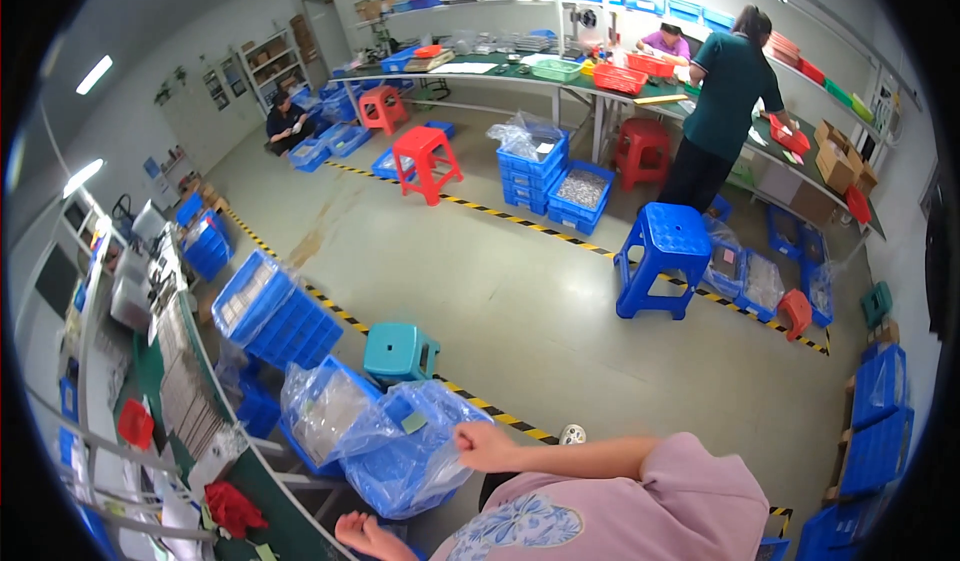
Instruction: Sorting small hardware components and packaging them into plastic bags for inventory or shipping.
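Note:
My right hand is closed in a loose fist in front of my body, and nothing shows in it. Just left of it is a clear plastic bag bulging over a blue crate; whether the hand touches the bag I cannot tell. Low in the view, my left hand is beside the edge of the green-topped workbench, fingers loosely curled and apart, holding nothing visible. A second blue crate behind the bag holds wrapped pale parts. Close to it stands a teal stool.
A stack of blue crates lines the left bench, where a red cloth lies. Ahead are a blue stool, a red stool and striped floor tape. A co-worker stands at the far bench; others sit farther off.

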A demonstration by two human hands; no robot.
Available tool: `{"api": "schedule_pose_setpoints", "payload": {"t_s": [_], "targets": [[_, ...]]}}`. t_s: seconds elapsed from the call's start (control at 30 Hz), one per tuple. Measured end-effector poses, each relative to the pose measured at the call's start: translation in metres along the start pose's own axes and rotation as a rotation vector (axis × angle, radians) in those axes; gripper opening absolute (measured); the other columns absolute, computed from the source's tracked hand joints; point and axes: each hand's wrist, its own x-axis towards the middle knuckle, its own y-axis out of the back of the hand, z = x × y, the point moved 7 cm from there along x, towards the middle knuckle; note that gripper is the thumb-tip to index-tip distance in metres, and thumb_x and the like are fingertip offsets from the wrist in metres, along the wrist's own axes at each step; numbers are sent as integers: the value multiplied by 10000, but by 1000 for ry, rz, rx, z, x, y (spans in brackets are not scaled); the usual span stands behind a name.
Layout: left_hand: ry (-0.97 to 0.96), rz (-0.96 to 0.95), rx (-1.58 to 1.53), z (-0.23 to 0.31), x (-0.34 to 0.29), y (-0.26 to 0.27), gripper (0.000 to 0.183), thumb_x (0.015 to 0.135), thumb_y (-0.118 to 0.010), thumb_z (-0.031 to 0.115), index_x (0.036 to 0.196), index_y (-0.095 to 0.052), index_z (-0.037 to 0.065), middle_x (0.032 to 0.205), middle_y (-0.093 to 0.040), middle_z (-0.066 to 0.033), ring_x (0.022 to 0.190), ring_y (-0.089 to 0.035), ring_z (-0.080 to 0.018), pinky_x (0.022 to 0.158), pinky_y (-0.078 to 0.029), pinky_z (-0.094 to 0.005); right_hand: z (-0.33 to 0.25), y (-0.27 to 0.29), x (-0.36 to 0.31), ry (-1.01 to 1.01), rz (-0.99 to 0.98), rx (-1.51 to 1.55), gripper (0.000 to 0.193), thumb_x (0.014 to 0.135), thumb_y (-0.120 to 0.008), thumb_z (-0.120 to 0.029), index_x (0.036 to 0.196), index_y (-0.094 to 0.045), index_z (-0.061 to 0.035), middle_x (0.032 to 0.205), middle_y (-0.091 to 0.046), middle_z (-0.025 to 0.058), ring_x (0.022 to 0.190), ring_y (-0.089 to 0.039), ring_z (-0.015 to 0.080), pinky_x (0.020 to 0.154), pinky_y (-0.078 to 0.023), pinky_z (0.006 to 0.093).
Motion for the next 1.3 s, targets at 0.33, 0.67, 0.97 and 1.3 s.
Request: {"api": "schedule_pose_setpoints", "payload": {"t_s": [0.33, 0.67, 0.97, 1.3], "targets": [[62, -985, 853, -114, -63, -244, 359, 661, -553, 96, 1005, -510, 4, 877, -534, -130, 782, -525, -244, 715, -431, -339, 116, 304, -28, -325, 905, -168, 104, 596, -496, 3, 599, -401, -38, 494, -426, 64, 466, -451, 173, 425, -360, 325], [188, -1440, 1029, -323, -78, -326, 259, 709, -500, 217, 805, -631, 15, 795, -615, -211, 784, -597, -351, 658, -451, -441, 201, 421, -81, -646, 1476, 250, 194, 628, -418, 59, 640, -317, -106, 550, -361, 20, 363, -345, 120, 288, -279, 268], [335, -1334, 1126, -347, 70, -509, 238, 728, -462, 175, 711, -619, -3, 786, -601, -222, 732, -567, -413, 636, -441, -467, 232, 473, 45, -765, 1622, 491, 118, 617, -402, 42, 624, -359, -67, 490, -372, 50, 348, -373, 156, 293, -282, 279], [238, -1138, 768, -323, 212, -791, 186, 786, -505, 173, 893, -581, 42, 790, -594, -113, 720, -564, -213, 641, -449, -323, 272, 560, 302, -702, 1479, 580, 187, 632, -421, 36, 642, -321, -121, 510, -372, 30, 359, -382, 138, 306, -316, 263]]}}
